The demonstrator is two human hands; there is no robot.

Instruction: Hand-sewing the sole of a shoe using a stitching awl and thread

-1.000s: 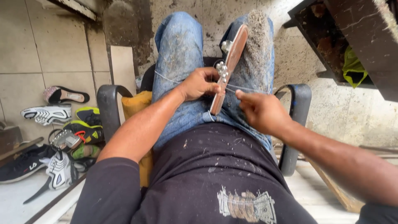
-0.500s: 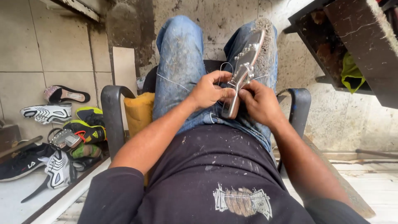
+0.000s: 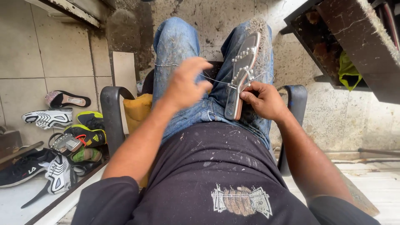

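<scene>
Right hand (image 3: 263, 100) grasps a silver studded flat sandal (image 3: 241, 79) on the lap; blurred left hand (image 3: 186, 85) pinches thin white thread (image 3: 216, 80).

This looks like a small shoe-repair workshop. At nine o'clock a heap of worn footwear lies on the tiled floor (image 3: 25, 62): a white sneaker (image 3: 48, 117), a pink-lined slipper (image 3: 66, 100), a black-and-yellow football boot (image 3: 85, 131) and a black trainer (image 3: 21, 168). At twelve o'clock a silver studded sandal (image 3: 241, 79) rests on the seated person's dusty jeans (image 3: 175, 46), with thread running from it. At two o'clock stands a rough, stained wooden shelf (image 3: 358, 37). The tiles are grimy.
</scene>
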